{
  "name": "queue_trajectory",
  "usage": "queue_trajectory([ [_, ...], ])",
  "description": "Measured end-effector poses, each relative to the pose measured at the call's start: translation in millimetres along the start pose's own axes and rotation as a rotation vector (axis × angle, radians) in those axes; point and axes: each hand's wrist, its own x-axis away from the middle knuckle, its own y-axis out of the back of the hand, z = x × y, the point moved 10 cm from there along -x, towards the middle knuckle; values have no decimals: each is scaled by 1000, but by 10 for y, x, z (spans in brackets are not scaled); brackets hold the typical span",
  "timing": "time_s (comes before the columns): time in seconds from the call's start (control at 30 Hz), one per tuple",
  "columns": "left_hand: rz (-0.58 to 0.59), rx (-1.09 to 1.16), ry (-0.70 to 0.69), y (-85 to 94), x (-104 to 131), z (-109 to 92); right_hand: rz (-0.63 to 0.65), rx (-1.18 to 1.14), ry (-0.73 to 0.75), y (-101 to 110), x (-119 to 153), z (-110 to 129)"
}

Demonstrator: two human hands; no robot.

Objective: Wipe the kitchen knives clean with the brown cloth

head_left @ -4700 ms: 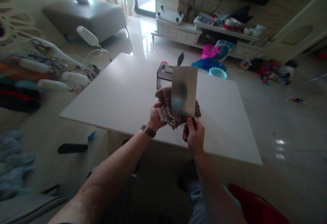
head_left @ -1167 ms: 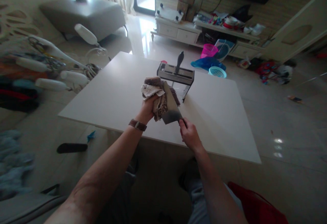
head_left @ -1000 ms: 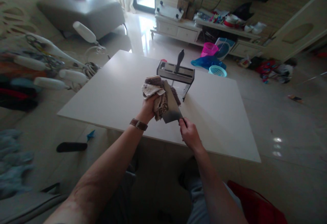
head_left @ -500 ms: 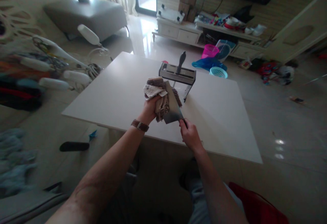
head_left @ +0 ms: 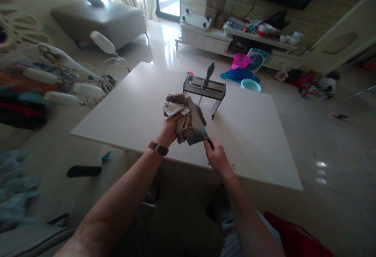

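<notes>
The person's two hands are both occupied: the left hand grips one bunched brown-and-beige cloth, and the right hand is closed around the handle of one cleaver. From that right-hand grip the blade slants up and leftward between parts of the cloth, above one white table. Just beyond both grips stands one knife block, one black handle rising from its top. Unlike 4.7 seconds ago, the blade's broad face has turned away and uncovered most of the block.
</notes>
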Motion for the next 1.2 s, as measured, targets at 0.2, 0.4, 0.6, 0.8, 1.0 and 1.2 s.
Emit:
queue_trajectory([
  [0.2, -13, 7, -37, -36, -57, -37, 17, -2, -6, -86, -98, -13],
  [0.4, -18, -7, -27, -27, -61, -8, 43, 14, -9, -90, -83, -7],
  [0.6, -6, -20, -26, -65, -29, 37, 43, 16, -16, -69, -47, -76],
  [0.8, 2, -24, -20, -100, -11, 74, 42, 10, -25, -54, -51, -82],
  [1.0, -6, -16, -13, -110, -44, 88, 22, 7, -31, -10, -64, -49],
  [1.2, -22, -26, -12, -92, -49, 79, 14, 85, -18, 11, -54, -51],
])
